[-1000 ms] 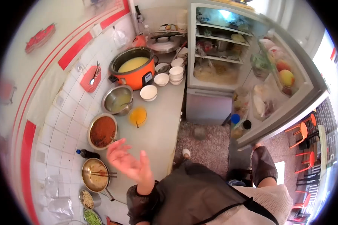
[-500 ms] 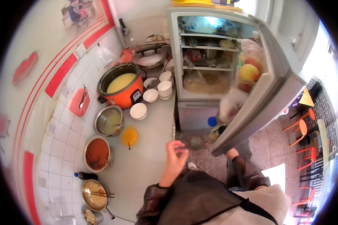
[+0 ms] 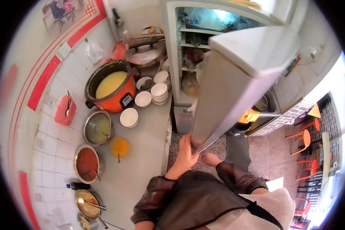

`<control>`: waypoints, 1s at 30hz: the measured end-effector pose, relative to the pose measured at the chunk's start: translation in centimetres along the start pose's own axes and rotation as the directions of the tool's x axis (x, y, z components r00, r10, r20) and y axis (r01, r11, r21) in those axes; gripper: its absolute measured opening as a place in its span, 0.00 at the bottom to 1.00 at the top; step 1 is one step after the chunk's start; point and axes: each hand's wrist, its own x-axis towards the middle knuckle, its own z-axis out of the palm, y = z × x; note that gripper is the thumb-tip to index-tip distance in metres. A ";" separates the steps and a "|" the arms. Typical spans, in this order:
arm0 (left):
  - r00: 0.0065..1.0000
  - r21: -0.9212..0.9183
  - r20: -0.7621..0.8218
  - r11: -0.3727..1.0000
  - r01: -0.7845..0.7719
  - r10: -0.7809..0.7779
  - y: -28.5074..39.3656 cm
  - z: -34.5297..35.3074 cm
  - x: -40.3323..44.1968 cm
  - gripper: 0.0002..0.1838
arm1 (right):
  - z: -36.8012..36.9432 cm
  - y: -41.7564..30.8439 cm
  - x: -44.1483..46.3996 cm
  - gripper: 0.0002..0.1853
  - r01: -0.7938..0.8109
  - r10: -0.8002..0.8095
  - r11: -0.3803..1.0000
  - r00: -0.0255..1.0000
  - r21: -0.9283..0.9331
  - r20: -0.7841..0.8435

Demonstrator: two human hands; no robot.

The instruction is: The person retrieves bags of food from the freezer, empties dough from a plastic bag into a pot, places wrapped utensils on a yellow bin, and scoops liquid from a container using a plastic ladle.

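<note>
The refrigerator door [image 3: 224, 84] stands partly open and hides much of the shelves inside. My left hand [image 3: 185, 158] grips the door's lower corner, fingers along its edge and thumb below. Just right of that corner is my right hand [image 3: 211, 159], its fingers curled together; whether they hold anything is hidden. Behind the door, the refrigerator's upper shelf [image 3: 203, 28] holds plastic bags.
On the counter [image 3: 142, 161] to the left stand an orange cooker [image 3: 117, 94] of yellow liquid, white bowls [image 3: 129, 117], a metal bowl [image 3: 97, 127], a red-brown sauce pot [image 3: 87, 164] and a pan [image 3: 88, 204]. Orange stools [image 3: 304, 140] stand far right.
The refrigerator door has swung left, covering more of the shelves. My left hand has come from over the counter to the door's edge. My right hand has moved left, and the view has shifted.
</note>
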 end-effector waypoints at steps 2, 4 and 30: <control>0.989 -0.047 0.143 0.998 0.049 -0.042 -0.1 -0.6 -0.2 0.29 | -0.1 1.2 0.2 0.15 0.077 -0.077 0.997 0.996 -0.014 -0.044; 0.975 -0.148 0.208 0.982 0.113 -0.081 2.0 -1.4 -0.7 0.31 | -1.0 2.6 -0.3 0.15 0.124 -0.123 0.992 0.988 -0.002 -0.097; 0.882 0.556 0.428 0.710 -0.431 0.200 -35.5 31.2 24.1 0.11 | 2.3 16.3 -18.5 0.14 0.001 0.978 0.148 0.146 0.989 -0.146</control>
